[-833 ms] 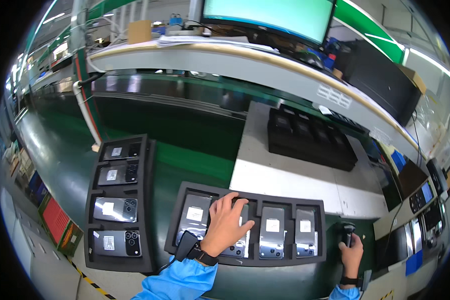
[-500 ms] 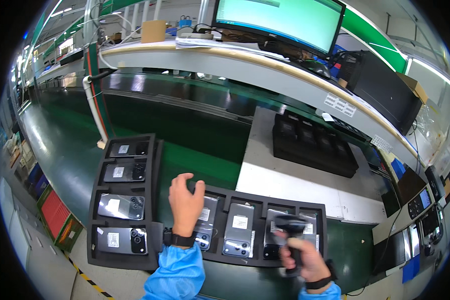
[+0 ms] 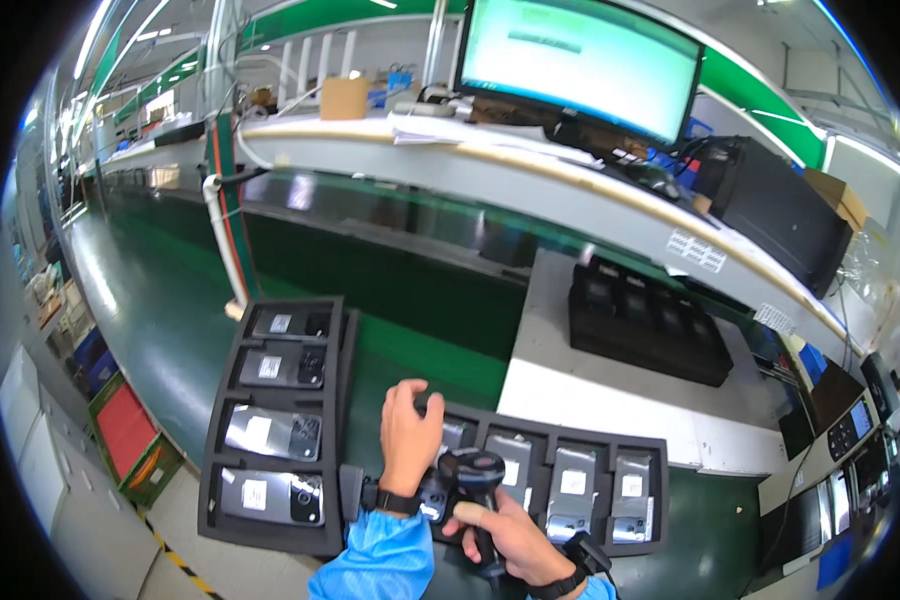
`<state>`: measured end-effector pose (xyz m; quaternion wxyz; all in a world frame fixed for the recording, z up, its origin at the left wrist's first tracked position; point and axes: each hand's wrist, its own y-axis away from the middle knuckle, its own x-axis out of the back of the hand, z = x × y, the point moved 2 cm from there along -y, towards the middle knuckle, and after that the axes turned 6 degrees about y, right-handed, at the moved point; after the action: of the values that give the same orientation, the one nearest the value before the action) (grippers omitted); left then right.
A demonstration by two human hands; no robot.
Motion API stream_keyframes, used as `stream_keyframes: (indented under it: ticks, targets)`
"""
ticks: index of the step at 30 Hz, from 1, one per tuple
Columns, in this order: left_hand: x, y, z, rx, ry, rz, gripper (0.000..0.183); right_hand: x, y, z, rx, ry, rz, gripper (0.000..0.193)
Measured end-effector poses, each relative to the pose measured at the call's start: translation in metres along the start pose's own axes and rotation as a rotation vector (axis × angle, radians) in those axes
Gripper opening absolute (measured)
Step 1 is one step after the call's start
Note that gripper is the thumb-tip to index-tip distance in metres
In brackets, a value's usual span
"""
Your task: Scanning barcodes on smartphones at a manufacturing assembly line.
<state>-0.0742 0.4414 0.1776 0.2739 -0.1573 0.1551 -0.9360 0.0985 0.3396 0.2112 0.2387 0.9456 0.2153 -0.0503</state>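
My right hand [image 3: 515, 540] is wrapped round the handle of a black barcode scanner [image 3: 473, 467]. The scanner's head hangs over the left part of a black foam tray [image 3: 540, 432] and partly covers a phone there. Beside it, my left hand [image 3: 411, 442] curls over the tray's far left corner, thumb apart from the fingers, with a dark bit of the tray between them. Phones with white labels lie face down in the slots, among them a grey phone [image 3: 570, 510] and another phone [image 3: 631, 505] at the right end.
Left of my hands a second foam tray [image 3: 210, 510] holds several labelled phones. Farther back, a black tray [image 3: 650, 350] rests on a white board [image 3: 590, 400]. A shelf carries a monitor [image 3: 580, 70] and a black computer case [image 3: 775, 205]. A red-lined crate [image 3: 125, 430] stands at left.
My right hand has carried the scanner leftward, from the tray's right part to near my left hand. My left hand keeps its place at the tray corner. The whole view has shifted slightly.
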Motion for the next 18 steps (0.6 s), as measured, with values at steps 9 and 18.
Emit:
stream_keyframes:
  ticks: [9,18]
  targets:
    - [0.009,0.023,0.008,0.075,-0.545,-0.313,0.075,0.126,0.114,0.012,0.223,0.249,0.639,0.021]
    - [0.007,0.026,0.009,0.055,-0.661,-0.442,0.069,0.379,0.186,0.147,0.087,0.827,1.518,0.025]
